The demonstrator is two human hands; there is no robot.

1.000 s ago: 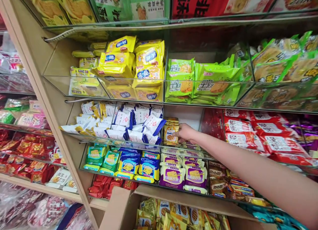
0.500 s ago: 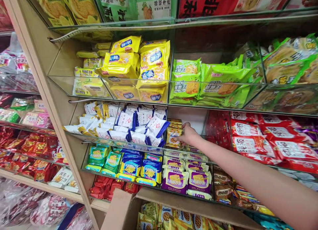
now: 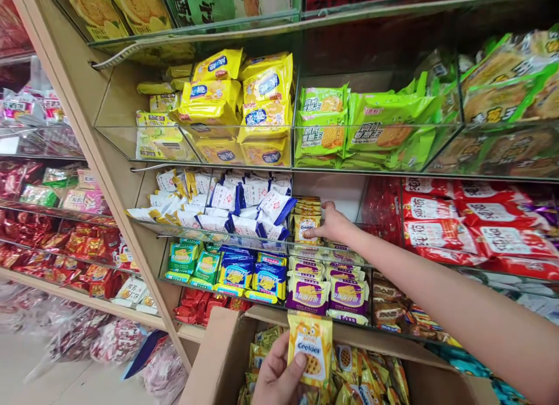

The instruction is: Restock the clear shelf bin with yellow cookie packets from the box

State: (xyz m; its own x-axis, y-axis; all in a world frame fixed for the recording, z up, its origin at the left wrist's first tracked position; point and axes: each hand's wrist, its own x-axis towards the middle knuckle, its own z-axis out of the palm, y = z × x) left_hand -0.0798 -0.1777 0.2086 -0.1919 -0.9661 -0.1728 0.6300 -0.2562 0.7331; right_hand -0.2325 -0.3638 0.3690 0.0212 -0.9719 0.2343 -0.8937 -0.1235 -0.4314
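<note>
My left hand (image 3: 279, 367) holds a yellow cookie packet (image 3: 311, 349) upright at the bottom of the view, thumb across its front and fingers behind. Below and around it, more yellow cookie packets (image 3: 364, 373) fill part of an open cardboard box (image 3: 213, 358). My right hand (image 3: 334, 225) reaches into a shelf compartment and grips the front of a row of cookie packets (image 3: 307, 225). One finger lies at the row's right side, and the thumb presses on the front packet. The other fingers are partly hidden.
White packets (image 3: 248, 204) stand left of the cookie row, and red packets (image 3: 441, 236) lie to the right. Purple soda biscuits (image 3: 308, 291) fill the tier below. A clear shelf front (image 3: 244, 242) runs along the compartments. Yellow packs (image 3: 264, 111) and green packs (image 3: 323, 119) sit above.
My left hand has come into view from below with a cookie packet. My right hand stays at the cookie row on the shelf. The view has shifted slightly.
</note>
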